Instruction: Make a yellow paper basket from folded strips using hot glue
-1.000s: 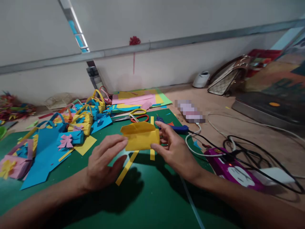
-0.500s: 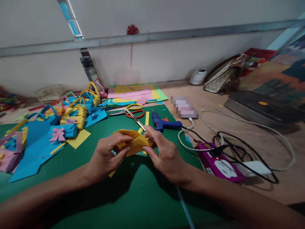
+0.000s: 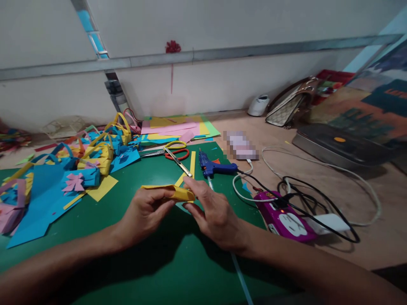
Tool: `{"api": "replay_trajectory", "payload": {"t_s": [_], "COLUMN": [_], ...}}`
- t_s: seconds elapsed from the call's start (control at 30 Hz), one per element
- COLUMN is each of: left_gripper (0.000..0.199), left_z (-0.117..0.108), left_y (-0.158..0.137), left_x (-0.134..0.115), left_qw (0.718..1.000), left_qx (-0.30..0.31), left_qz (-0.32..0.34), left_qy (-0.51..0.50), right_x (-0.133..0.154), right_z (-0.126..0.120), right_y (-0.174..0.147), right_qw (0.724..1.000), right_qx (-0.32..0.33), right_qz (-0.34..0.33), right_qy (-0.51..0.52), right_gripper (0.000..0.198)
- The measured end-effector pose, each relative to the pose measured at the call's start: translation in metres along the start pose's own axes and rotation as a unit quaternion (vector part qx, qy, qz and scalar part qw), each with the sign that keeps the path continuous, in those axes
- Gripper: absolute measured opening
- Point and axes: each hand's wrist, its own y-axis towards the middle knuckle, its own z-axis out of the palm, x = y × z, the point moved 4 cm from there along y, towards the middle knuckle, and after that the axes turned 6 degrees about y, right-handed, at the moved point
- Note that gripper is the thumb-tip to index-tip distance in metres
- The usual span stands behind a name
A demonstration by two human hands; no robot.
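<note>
A folded piece of yellow paper [image 3: 182, 193] is held above the green mat [image 3: 127, 271]. My left hand [image 3: 144, 212] pinches its left part between thumb and fingers. At the paper's right end, my right hand [image 3: 213, 212] has its fingertips above and its thumb below. Just beyond my hands lie a box cutter [image 3: 178, 162], scissors [image 3: 178, 154] with red and yellow handles, and yellow paper strips [image 3: 193, 162]. To the right of these rests a blue glue gun [image 3: 219, 166], its cord running to a purple power strip [image 3: 282, 218].
Small blue, yellow and pink paper baskets [image 3: 95, 152] crowd the left side, near a blue sheet [image 3: 41, 199]. Coloured paper [image 3: 174, 127] is stacked at the back. A blurred-out device [image 3: 240, 145], looped cables [image 3: 318, 199] and a dark-lidded container [image 3: 343, 144] occupy the right.
The yellow paper has tilted so that it appears narrower, more edge-on. My right thumb has moved lower, slightly away from the paper. The whole view has shifted a little.
</note>
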Motion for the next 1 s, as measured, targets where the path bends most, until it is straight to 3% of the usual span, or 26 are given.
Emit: {"api": "replay_trajectory", "payload": {"t_s": [0.2,0.3,0.47,0.77,1.0], "left_gripper": [0.009,0.008,0.009,0.013,0.013], "left_z": [-0.026,-0.028,-0.019,-0.017,-0.019], "left_y": [0.004,0.004,0.002,0.003,-0.001], "left_x": [-0.003,0.001,0.010,0.016,0.024], "left_qw": [0.985,0.976,0.973,0.981,0.972], "left_qx": [-0.106,-0.130,-0.144,-0.121,-0.118], "left_qz": [0.026,0.043,0.106,0.071,0.120], "left_qy": [0.135,0.171,0.148,0.137,0.166], "right_x": [-0.002,-0.002,0.000,-0.003,0.016], "right_z": [-0.002,0.000,0.004,0.005,0.000], "right_y": [0.001,0.001,0.001,0.001,0.000], "right_qw": [0.999,0.999,0.997,0.997,0.998], "right_qx": [0.004,0.022,0.058,0.051,0.060], "right_qz": [0.034,0.042,0.044,0.051,0.008], "right_qy": [0.002,0.005,0.005,0.005,0.020], "right_gripper": [0.065,0.063,0.058,0.053,0.050]}}
